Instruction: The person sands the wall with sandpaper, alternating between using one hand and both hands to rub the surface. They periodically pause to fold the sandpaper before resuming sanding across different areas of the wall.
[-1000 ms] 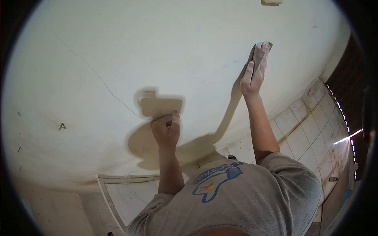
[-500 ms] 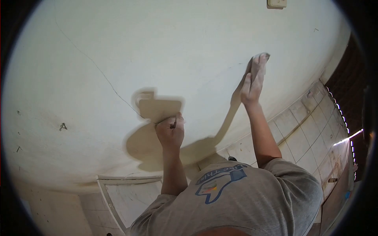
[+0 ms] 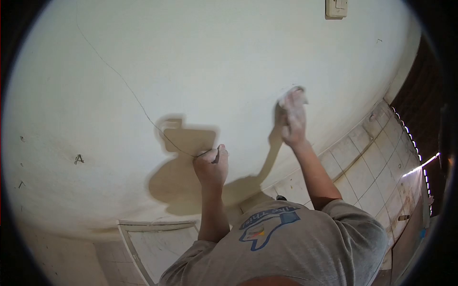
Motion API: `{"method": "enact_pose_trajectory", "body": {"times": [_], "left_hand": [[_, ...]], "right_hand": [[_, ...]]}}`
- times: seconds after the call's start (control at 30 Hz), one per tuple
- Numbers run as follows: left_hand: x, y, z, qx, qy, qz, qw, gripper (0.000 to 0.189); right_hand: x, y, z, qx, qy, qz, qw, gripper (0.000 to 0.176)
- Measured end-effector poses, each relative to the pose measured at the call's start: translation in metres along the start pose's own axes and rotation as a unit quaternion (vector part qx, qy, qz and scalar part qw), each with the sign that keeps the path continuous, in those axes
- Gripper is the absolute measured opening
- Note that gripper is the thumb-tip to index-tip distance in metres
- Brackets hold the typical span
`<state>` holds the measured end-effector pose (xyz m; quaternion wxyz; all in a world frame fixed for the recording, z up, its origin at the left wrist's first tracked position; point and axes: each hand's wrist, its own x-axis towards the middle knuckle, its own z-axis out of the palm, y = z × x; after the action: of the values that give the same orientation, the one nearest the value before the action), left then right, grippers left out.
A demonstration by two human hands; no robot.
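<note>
My right hand (image 3: 294,119) presses a small, thin piece of sandpaper (image 3: 305,97) flat against the pale wall (image 3: 248,62). Only the sheet's edges show past my dusty fingers, and motion blurs them a little. My left hand (image 3: 210,168) is closed in a fist at the wall, thumb up. Something dark shows between its thumb and fingers, too small to name. A thin crack (image 3: 125,82) runs down the wall and meets my left fist. White dust coats both hands.
A light switch (image 3: 336,8) is fixed high on the wall. To the left, a small hook (image 3: 79,159) sticks out. White tiles (image 3: 367,176) line the lower right, and a white-framed panel (image 3: 157,223) stands low on the left. Shadows fall around my left hand.
My right hand has swept down and to the left across the wall with the sandpaper. My left hand remains a fist, slightly lower in view. The camera view has shifted slightly.
</note>
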<state>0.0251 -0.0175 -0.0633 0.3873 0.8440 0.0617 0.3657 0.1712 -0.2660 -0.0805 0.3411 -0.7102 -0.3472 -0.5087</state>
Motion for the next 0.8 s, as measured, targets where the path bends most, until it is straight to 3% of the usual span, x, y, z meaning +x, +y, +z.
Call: {"method": "enact_pose_trajectory", "body": {"times": [0.13,0.23,0.3,0.37,0.43,0.57,0.67,0.8], "left_hand": [[0.000,0.001,-0.003,0.047,-0.033,-0.014,0.998,0.024],[-0.001,0.001,-0.005,0.057,-0.040,-0.021,0.997,0.024],[0.000,0.003,-0.003,0.063,-0.032,0.001,0.998,0.024],[0.001,0.004,-0.003,0.072,-0.013,0.042,0.996,0.024],[0.002,0.002,-0.002,0.057,-0.020,0.026,0.998,0.024],[0.002,-0.002,-0.011,0.065,-0.048,0.039,0.996,0.023],[0.000,0.001,-0.006,-0.010,-0.011,0.012,1.000,0.038],[0.001,0.002,-0.013,0.011,-0.039,0.005,0.999,0.024]], "right_hand": [[0.039,0.021,-0.015,-0.051,0.123,0.118,0.984,0.055],[0.074,-0.003,-0.008,0.037,0.140,0.125,0.982,0.056],[0.073,-0.018,0.004,0.052,0.110,0.035,0.992,0.059],[0.061,-0.041,0.010,0.049,0.021,-0.010,0.999,0.065],[0.031,-0.048,0.020,0.026,-0.015,0.004,1.000,0.066],[0.013,-0.021,0.002,-0.014,0.027,0.044,0.999,0.062],[0.052,0.002,-0.003,-0.032,0.076,0.028,0.996,0.057],[0.114,-0.030,0.005,0.014,0.151,0.031,0.988,0.061]]}}
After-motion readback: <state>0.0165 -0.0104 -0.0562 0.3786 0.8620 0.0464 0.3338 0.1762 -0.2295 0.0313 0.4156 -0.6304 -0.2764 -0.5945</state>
